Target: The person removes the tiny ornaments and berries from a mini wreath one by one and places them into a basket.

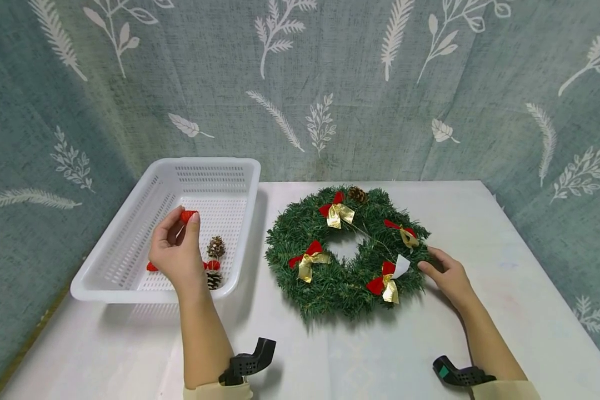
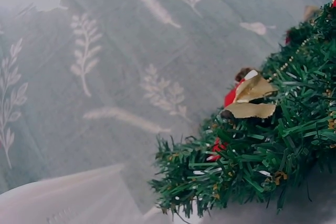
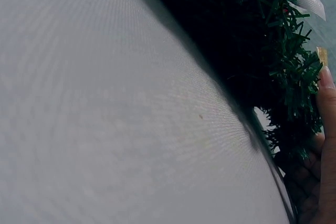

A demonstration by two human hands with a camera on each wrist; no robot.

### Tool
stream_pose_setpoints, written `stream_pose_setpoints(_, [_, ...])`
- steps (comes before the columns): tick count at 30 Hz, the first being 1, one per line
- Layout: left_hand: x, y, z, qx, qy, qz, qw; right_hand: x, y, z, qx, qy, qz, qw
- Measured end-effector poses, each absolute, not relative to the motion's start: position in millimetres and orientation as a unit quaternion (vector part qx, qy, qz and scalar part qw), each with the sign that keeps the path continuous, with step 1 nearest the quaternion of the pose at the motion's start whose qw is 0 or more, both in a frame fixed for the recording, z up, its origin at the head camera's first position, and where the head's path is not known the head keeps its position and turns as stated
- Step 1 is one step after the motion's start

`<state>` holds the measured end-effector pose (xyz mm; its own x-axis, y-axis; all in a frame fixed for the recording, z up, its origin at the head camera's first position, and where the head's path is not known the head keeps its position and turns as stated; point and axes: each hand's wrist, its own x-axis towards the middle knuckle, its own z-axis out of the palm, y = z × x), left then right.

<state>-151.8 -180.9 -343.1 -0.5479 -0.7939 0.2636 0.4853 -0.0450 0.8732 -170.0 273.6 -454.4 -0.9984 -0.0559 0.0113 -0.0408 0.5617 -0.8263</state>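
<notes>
Between thumb and fingertips, my left hand pinches a small red textured ornament above the white basket. A green wreath lies flat on the table, decorated with red and gold bows and one pine cone at its far edge. My right hand holds the wreath's right edge, thumb on top; the right wrist view has the thumb against the greenery, with fingers tucked below it. Only the wreath and backdrop fill most of the left wrist view.
Inside the basket lie pine cones and small red ornaments, partly hidden behind my left forearm. The white table meets a green leaf-patterned cloth at the back and sides. Black camera mounts sit on both wrists.
</notes>
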Motion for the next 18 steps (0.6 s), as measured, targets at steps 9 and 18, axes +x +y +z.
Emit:
stream_pose_setpoints(9, [-151.9,-179.7,-341.5,0.137,-0.526,-0.708,0.452,-170.5,274.2,-455.0,-0.027,0.885,-0.464,0.001])
stream_pose_setpoints(18, [-152.0,-180.4,-342.8,0.123,-0.518,-0.715,0.454,-170.5,273.7,-455.2,-0.027,0.883,-0.468,0.001])
